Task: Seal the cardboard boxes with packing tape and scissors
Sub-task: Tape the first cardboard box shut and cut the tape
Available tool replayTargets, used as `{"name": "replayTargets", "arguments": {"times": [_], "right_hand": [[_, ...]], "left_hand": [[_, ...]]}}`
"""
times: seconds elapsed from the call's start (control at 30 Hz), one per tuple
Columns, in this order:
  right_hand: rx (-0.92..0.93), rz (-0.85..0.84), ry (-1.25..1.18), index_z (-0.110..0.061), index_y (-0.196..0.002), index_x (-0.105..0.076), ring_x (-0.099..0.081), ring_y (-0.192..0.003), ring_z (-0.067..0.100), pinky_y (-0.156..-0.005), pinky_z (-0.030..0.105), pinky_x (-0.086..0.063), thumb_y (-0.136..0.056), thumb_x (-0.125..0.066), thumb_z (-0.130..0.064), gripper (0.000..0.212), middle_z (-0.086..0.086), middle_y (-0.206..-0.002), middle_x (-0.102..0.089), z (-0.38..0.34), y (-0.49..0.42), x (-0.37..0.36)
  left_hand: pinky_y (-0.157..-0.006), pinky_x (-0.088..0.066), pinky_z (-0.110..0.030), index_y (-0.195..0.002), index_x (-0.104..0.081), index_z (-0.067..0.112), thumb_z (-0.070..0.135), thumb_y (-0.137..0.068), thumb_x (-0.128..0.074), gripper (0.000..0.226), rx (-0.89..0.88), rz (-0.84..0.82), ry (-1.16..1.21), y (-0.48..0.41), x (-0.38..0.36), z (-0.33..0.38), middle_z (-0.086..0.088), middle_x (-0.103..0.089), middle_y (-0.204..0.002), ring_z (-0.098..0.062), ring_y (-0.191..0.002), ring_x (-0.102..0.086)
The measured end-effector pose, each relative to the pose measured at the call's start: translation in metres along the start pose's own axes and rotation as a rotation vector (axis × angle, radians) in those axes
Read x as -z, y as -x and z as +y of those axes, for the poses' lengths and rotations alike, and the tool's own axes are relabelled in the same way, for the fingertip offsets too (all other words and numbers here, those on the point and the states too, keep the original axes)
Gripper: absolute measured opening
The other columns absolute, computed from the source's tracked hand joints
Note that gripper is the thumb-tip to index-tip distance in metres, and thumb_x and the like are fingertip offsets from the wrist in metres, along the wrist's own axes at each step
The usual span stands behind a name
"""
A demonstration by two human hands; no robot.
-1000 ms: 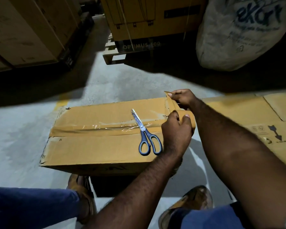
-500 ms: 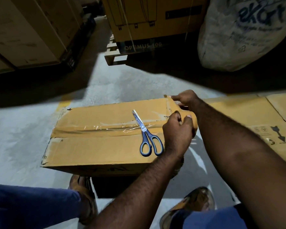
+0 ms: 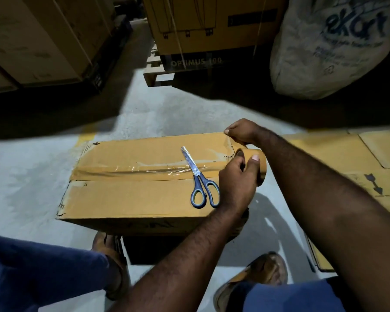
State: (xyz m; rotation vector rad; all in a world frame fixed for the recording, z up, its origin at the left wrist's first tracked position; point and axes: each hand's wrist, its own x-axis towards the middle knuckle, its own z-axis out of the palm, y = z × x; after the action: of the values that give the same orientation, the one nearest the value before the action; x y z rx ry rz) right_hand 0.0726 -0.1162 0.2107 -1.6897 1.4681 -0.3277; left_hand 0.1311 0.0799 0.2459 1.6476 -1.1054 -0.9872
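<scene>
left hand [image 3: 238, 179] grips tape roll [image 3: 261, 164] off box's [image 3: 133, 194] right edge, likely for tension | right hand [image 3: 241, 134] pinches its free end, far-right corner | scissors [image 3: 196, 173] lie on top, within reach

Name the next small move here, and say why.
Probably press the tape strip down along the box's right edge. The left hand grips the tape roll, the right hand pinches the strip's free end at the far corner, and the scissors lie untouched on top.
</scene>
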Motion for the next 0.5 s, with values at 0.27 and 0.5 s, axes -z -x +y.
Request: {"name": "replayTargets", "arguments": {"times": [0.27,0.5], "right_hand": [[0.063,0.139,-0.048,-0.007,-0.109,-0.073,-0.065,-0.092,0.023,-0.074,0.033,-0.056,-0.095,-0.072,-0.023,0.021,0.009,-0.104,-0.071,0.004,0.025,0.032],[0.155,-0.047,0.291,-0.018,-0.090,-0.082,-0.067,-0.077,0.010,-0.076,0.031,-0.055,-0.081,-0.086,-0.022,0.010,-0.001,-0.086,-0.078,-0.005,0.045,0.021]], "left_hand": [[-0.083,-0.057,-0.041,-0.101,-0.065,0.024,0.037,-0.099,-0.060,0.015,-0.099,-0.127,0.003,0.008,0.014,-0.010,-0.001,-0.072,-0.095,-0.025,-0.094,-0.070],[-0.081,-0.057,-0.034,-0.110,-0.070,0.017,0.039,-0.102,-0.056,0.028,-0.022,-0.037,0.016,0.015,0.010,-0.004,0.002,-0.073,-0.100,-0.016,-0.093,-0.068]]}}
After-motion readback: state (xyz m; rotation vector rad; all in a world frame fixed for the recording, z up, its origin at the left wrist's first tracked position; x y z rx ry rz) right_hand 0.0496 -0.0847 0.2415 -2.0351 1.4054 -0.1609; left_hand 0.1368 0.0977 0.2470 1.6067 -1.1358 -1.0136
